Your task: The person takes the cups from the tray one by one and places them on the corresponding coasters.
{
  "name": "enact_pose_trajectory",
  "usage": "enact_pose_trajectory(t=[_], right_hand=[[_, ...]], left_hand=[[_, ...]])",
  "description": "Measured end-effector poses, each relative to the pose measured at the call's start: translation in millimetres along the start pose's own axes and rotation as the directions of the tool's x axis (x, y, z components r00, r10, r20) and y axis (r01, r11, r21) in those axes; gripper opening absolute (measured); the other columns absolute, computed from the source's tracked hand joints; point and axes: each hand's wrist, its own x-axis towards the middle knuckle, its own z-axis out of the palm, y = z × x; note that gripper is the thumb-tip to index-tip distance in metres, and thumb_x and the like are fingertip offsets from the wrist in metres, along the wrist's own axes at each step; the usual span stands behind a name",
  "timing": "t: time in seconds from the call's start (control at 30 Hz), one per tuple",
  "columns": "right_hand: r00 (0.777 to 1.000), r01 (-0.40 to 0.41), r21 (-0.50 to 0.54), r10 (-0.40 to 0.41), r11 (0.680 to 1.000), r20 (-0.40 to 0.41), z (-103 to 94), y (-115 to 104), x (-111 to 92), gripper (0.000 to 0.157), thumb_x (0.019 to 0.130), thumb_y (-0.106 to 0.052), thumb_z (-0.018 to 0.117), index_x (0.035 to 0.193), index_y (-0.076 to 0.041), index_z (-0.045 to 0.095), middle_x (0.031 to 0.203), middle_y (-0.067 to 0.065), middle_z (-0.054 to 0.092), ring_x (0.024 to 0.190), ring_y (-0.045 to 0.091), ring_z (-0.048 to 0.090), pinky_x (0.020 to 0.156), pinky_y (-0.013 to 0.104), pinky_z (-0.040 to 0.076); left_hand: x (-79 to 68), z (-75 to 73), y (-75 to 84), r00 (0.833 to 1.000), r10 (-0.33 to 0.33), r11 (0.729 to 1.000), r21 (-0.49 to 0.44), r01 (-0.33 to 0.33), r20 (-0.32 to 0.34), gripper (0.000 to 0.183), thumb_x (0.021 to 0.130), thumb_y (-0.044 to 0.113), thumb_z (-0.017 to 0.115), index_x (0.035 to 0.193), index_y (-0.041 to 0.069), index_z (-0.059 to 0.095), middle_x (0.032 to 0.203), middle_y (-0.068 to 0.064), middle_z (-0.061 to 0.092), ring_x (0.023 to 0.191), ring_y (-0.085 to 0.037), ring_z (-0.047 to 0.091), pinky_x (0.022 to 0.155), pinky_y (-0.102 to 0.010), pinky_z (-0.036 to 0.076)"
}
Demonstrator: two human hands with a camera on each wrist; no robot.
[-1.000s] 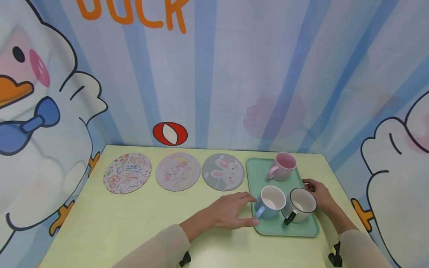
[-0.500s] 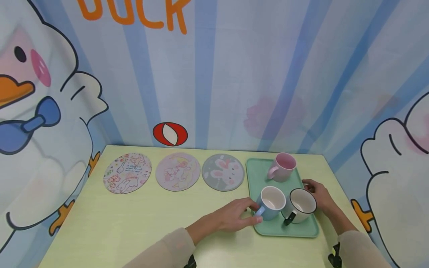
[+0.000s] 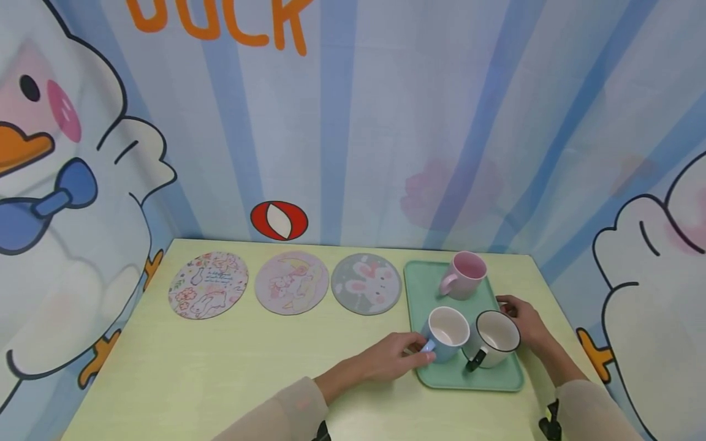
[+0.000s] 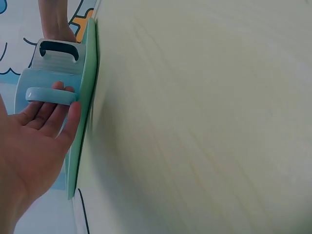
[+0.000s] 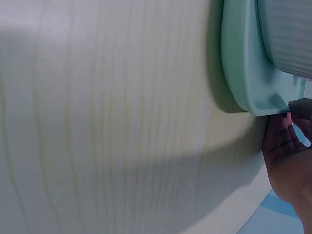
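Note:
A light-blue mug [image 3: 449, 352] stands upright at the near left of a green tray [image 3: 427, 283]. My left hand [image 3: 390, 356] holds this mug by its handle [image 4: 51, 96], the fingers passing behind it in the left wrist view. Beside the blue mug is a white mug [image 3: 496, 357] with a black rim and a black handle. A pink mug [image 3: 466, 285] stands at the back of the tray. At the tray's right edge, my right hand [image 3: 526, 321] pinches the rim, thumb above and fingers below in the right wrist view.
Three round coasters lie in a row along the back of the pale yellow table [image 3: 220, 373]: a floral one [image 3: 208, 286], a pink one [image 3: 292, 283] and a grey rabbit one [image 3: 366, 284]. Behind hangs a striped blue cartoon cloth [image 3: 364, 122].
My left hand has moved right and its fingers have closed in on the blue mug's handle. The right hand stays at the tray's edge. Mugs and tray look unmoved.

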Motion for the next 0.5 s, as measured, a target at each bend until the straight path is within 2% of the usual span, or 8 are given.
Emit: enact_pose_trajectory(t=[0.17,0.33,0.43,0.5], right_hand=[[1.0,-0.001,0.0,0.001,1.0,0.003,-0.1,-1,0,0.036,0.104,-0.006,0.063,0.134,0.015,0.058,0.099,0.014,0.065,0.084,0.012,0.055,0.075,0.028,0.047],[1.0,-0.003,0.002,0.003,1.0,0.003,0.4,-2,-1,0.036,0.104,-0.004,0.062,0.134,0.015,0.058,0.099,0.014,0.064,0.085,0.014,0.055,0.076,0.028,0.046],[1.0,0.001,-0.002,-0.001,1.0,0.0,0.3,-3,0,0.035,0.105,-0.004,0.061,0.134,0.016,0.058,0.098,0.013,0.064,0.084,0.013,0.054,0.076,0.028,0.046],[1.0,0.003,-0.003,-0.003,1.0,-0.003,0.2,-3,0,0.034,0.106,-0.004,0.06,0.133,0.015,0.058,0.098,0.013,0.064,0.083,0.011,0.054,0.075,0.028,0.045]], left_hand=[[3.8,4.7,-1.7,1.0,-0.005,1.0,0.015,0.005,-0.014,0.036,0.108,0.043,0.059,0.119,0.01,0.071,0.105,0.01,0.071,0.098,0.001,0.064,0.086,-0.02,0.052],[6.0,8.2,0.1,1.0,0.019,1.0,0.024,-0.019,-0.004,0.034,0.108,0.041,0.058,0.108,0.011,0.075,0.094,0.01,0.075,0.082,0.002,0.06,0.072,-0.017,0.05],[7.8,10.9,0.1,0.999,0.032,0.999,-0.026,-0.032,0.011,0.036,0.112,0.038,0.054,0.103,0.009,0.074,0.093,0.005,0.077,0.078,-0.001,0.063,0.07,-0.018,0.053],[8.3,12.0,0.6,1.0,0.027,0.997,-0.079,-0.026,0.016,0.038,0.113,0.035,0.051,0.102,0.006,0.073,0.093,0.001,0.077,0.081,-0.007,0.069,0.072,-0.021,0.057]])
